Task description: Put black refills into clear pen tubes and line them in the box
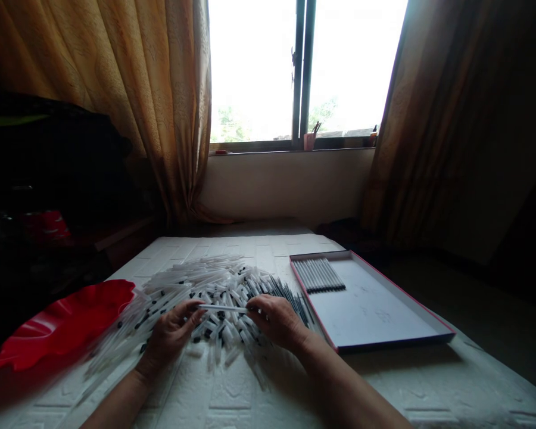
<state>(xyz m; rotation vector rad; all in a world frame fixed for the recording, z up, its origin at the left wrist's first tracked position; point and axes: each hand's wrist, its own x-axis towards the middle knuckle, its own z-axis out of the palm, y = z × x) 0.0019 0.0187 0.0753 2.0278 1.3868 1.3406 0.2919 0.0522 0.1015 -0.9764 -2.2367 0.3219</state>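
Between my two hands a thin pale pen barrel is held level above the pile of pen parts. My left hand pinches its left end with thumb and fingers. Closed on the right end is my right hand, whose fingers partly hide that tip. Beneath and behind lie clear pen tubes, translucent caps and small black pieces. Dark refills fan out just past my right hand. A shallow box lid with a red rim holds a row of assembled pens at its far left corner.
A red wavy-edged tray stands at the table's left side. The white brick-patterned tabletop ends near a wall under a bright window. A pink cup with sticks in it is on the sill, and curtains hang on both sides.
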